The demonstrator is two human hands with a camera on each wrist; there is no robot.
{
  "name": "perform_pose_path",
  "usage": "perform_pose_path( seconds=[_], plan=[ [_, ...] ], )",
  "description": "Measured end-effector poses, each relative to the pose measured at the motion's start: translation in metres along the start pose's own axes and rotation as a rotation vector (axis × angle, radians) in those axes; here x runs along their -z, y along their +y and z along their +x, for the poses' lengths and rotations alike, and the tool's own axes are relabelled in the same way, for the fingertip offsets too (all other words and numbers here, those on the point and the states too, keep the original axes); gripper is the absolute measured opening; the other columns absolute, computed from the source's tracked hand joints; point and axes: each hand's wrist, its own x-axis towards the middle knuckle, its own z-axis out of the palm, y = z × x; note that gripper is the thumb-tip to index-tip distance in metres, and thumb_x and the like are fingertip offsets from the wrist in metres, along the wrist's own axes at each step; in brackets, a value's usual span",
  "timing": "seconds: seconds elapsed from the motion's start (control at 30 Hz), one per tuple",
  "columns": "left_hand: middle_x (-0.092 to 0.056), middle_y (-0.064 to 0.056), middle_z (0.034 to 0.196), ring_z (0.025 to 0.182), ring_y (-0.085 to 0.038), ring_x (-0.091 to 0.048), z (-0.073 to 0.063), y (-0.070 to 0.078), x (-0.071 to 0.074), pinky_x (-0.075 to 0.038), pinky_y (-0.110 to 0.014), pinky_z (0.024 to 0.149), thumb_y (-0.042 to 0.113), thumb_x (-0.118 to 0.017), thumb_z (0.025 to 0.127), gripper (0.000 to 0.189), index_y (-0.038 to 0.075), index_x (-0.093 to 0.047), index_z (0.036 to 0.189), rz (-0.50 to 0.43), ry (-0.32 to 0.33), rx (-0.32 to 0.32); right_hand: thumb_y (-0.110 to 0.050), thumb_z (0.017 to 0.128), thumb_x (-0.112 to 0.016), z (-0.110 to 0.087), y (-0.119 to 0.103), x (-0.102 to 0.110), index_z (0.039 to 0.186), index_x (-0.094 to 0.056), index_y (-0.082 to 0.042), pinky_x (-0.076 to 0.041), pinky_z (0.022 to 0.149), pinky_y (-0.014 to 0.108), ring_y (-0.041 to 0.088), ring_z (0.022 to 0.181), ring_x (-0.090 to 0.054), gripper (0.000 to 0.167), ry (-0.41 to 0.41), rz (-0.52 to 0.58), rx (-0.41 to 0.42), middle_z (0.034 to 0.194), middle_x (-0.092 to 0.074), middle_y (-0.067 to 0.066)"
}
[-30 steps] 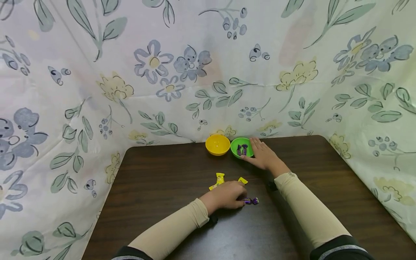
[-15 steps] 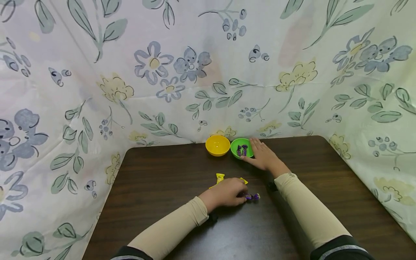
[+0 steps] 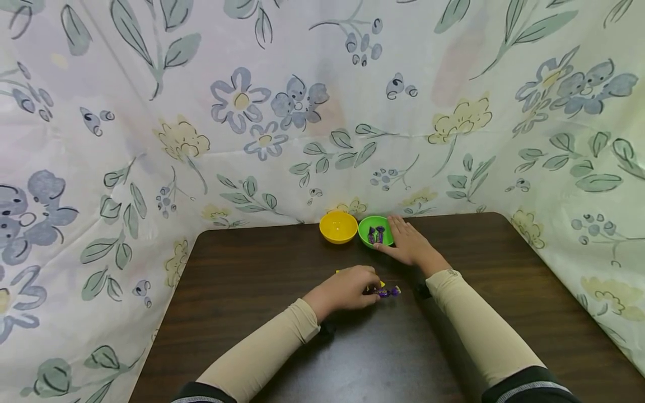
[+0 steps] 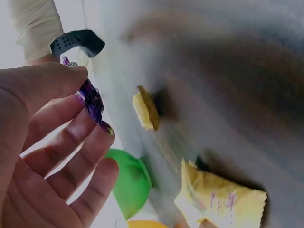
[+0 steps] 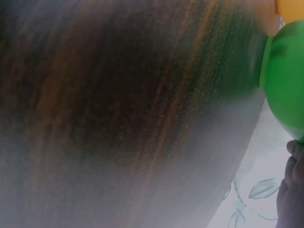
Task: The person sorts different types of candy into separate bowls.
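In the head view my left hand (image 3: 346, 292) pinches a purple-wrapped candy (image 3: 389, 292) between thumb and fingers, a little above the table. The left wrist view shows this twisted wrapper (image 4: 93, 100) under the thumb, the other fingers spread. My right hand (image 3: 410, 246) rests against the right side of the green bowl (image 3: 367, 221), fingers straight along its rim and thumb at its near edge. Purple candies (image 3: 375, 235) lie inside that bowl. Below my left hand are yellow-wrapped candies (image 4: 223, 195), mostly hidden by it in the head view.
A yellow bowl (image 3: 338, 226) stands just left of the green one, with no candy visible inside. Both sit at the back edge of the dark wooden table (image 3: 252, 263). A flower-patterned cloth (image 3: 302, 112) hangs behind and around the table.
My left hand has lifted the purple candy and moved it away from me, toward the bowls, now covering more of the yellow candies. My right hand has stayed at the green bowl.
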Motion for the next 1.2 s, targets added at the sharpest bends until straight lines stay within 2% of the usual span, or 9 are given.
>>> perform_pose_path(
  seconds=[0.27,0.53,0.73,0.97,1.2],
  plan=[
    [-0.067,0.004,0.099,0.082,-0.005,-0.056,-0.001,-0.004,0.01,-0.049,-0.015,0.074,0.027,-0.074,0.101,0.019,0.014,-0.079,0.115,0.031,0.024,0.035,-0.077,0.102,-0.039,-0.001,0.0,0.0,0.168,-0.011,0.005,-0.013,0.134,0.057,0.042,0.165,-0.012,0.109,0.012,0.009,0.006,0.177,-0.013,0.025],
    [-0.069,0.002,0.105,0.089,-0.007,-0.059,-0.004,-0.012,0.023,-0.052,-0.017,0.082,0.026,-0.074,0.102,0.018,0.014,-0.079,0.114,-0.043,0.093,0.061,-0.075,0.102,-0.042,-0.005,0.0,0.0,0.168,-0.01,0.005,-0.012,0.134,0.057,0.042,0.165,-0.012,0.109,0.015,0.02,0.0,0.177,-0.013,0.025],
    [-0.07,0.0,0.107,0.093,-0.011,-0.064,-0.005,-0.022,0.036,-0.055,-0.02,0.085,0.025,-0.073,0.102,0.018,0.012,-0.079,0.114,-0.088,0.15,0.108,-0.076,0.102,-0.041,-0.003,0.0,0.0,0.168,-0.01,0.005,-0.011,0.134,0.057,0.042,0.165,-0.012,0.109,0.022,0.01,0.0,0.177,-0.014,0.025],
    [-0.071,0.002,0.102,0.094,-0.018,-0.068,-0.002,-0.033,0.045,-0.057,-0.023,0.084,0.024,-0.073,0.102,0.016,0.012,-0.079,0.111,-0.082,0.162,0.146,-0.073,0.103,-0.042,-0.001,0.002,0.0,0.168,-0.01,0.005,-0.012,0.134,0.056,0.042,0.165,-0.012,0.107,0.014,0.006,-0.008,0.177,-0.014,0.025],
    [-0.071,0.003,0.1,0.086,-0.012,-0.063,0.003,-0.04,0.048,-0.056,-0.023,0.081,0.025,-0.073,0.102,0.016,0.012,-0.079,0.11,-0.056,0.151,0.189,-0.068,0.105,-0.045,0.001,0.001,-0.001,0.167,-0.012,0.007,-0.015,0.134,0.057,0.042,0.165,-0.014,0.102,0.021,-0.026,0.005,0.176,-0.017,0.026]
  ],
)
